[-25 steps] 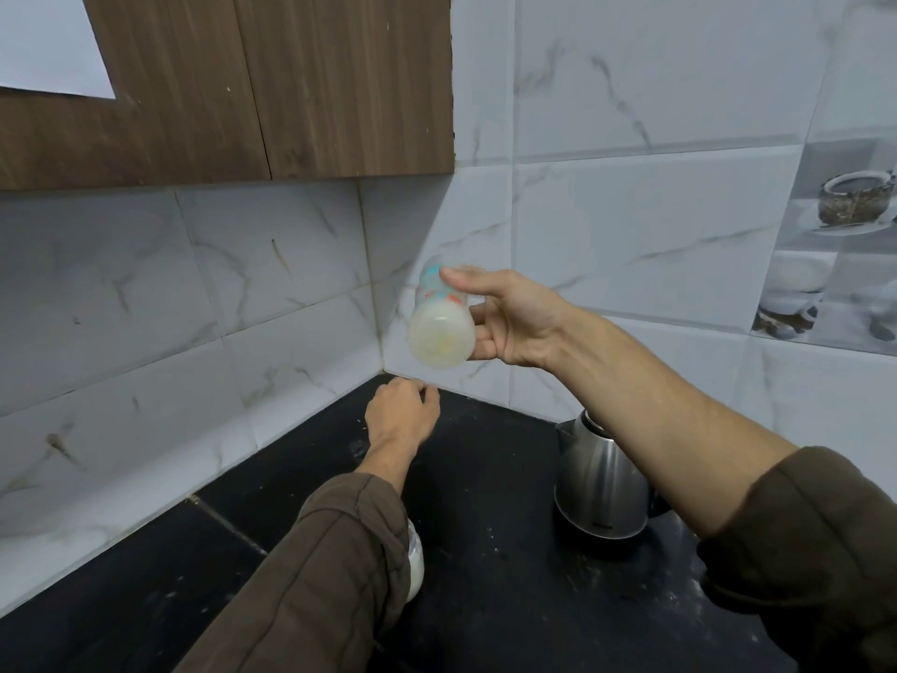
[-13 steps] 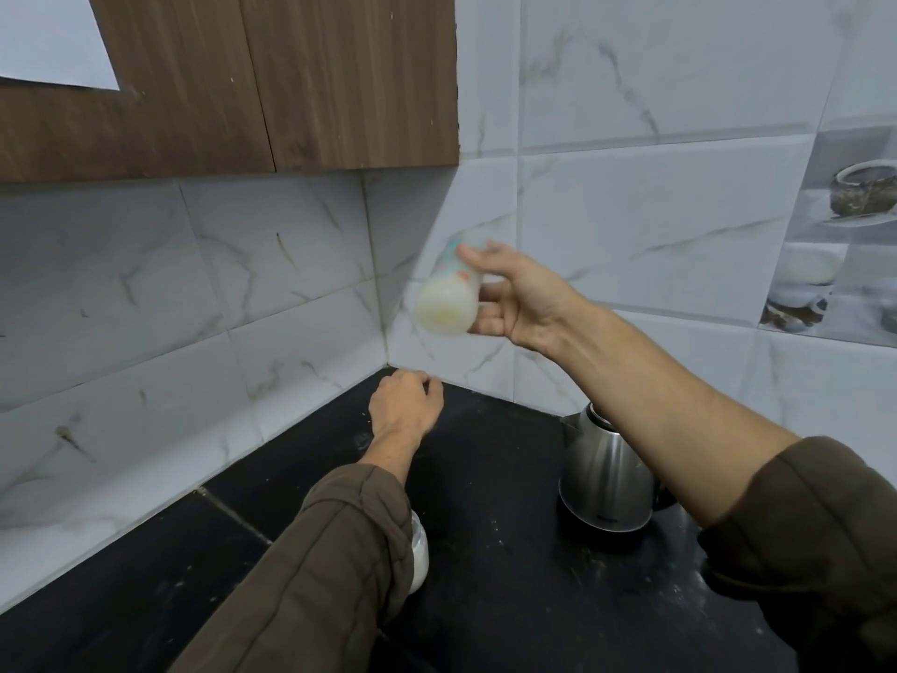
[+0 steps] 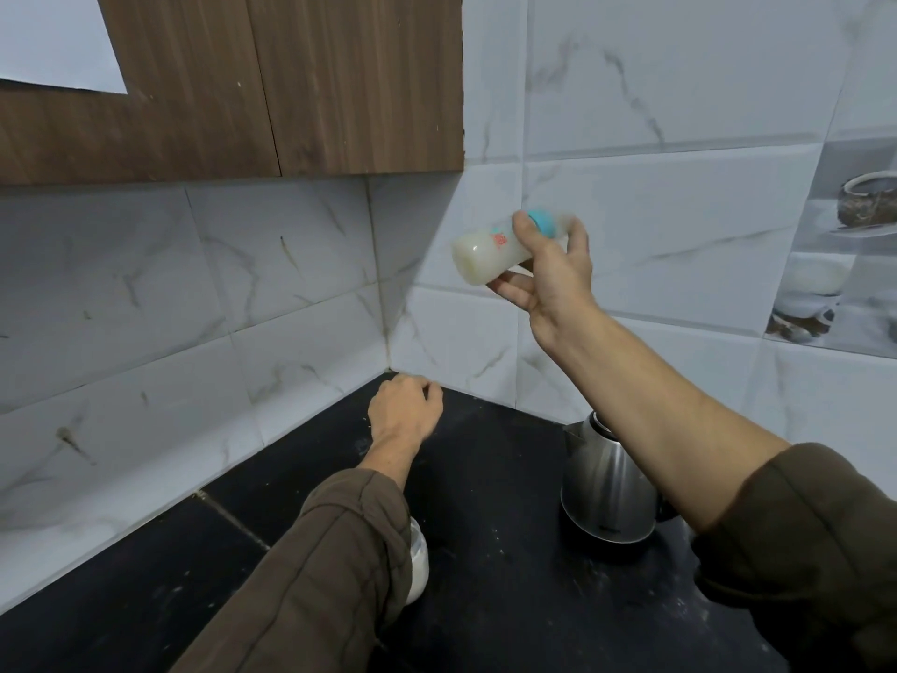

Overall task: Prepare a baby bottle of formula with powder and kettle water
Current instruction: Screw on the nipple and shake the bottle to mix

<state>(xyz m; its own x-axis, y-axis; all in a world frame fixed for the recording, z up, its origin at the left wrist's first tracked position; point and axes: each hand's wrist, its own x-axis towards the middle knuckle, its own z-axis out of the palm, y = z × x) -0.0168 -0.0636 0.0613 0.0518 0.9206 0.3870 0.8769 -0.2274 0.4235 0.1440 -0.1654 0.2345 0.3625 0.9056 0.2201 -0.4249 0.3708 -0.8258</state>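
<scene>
My right hand (image 3: 553,279) is raised in front of the tiled wall and grips a baby bottle (image 3: 490,252) full of milky liquid. The bottle lies almost on its side, base to the left, teal collar (image 3: 541,223) to the right, slightly blurred. My left hand (image 3: 405,412) rests as a loose fist on the black counter (image 3: 485,551) near the corner, with nothing visible in it. A steel kettle (image 3: 606,488) stands on the counter below my right forearm. A white container (image 3: 418,563) shows partly behind my left sleeve.
Wooden wall cabinets (image 3: 291,80) hang above at the left, over the marble-look tiles. The counter meets the walls in a corner just beyond my left hand. White specks lie scattered over the counter's dark surface.
My right hand has swung the bottle to the right and turned it from base-toward-me to nearly sideways. My left hand has stayed on the counter.
</scene>
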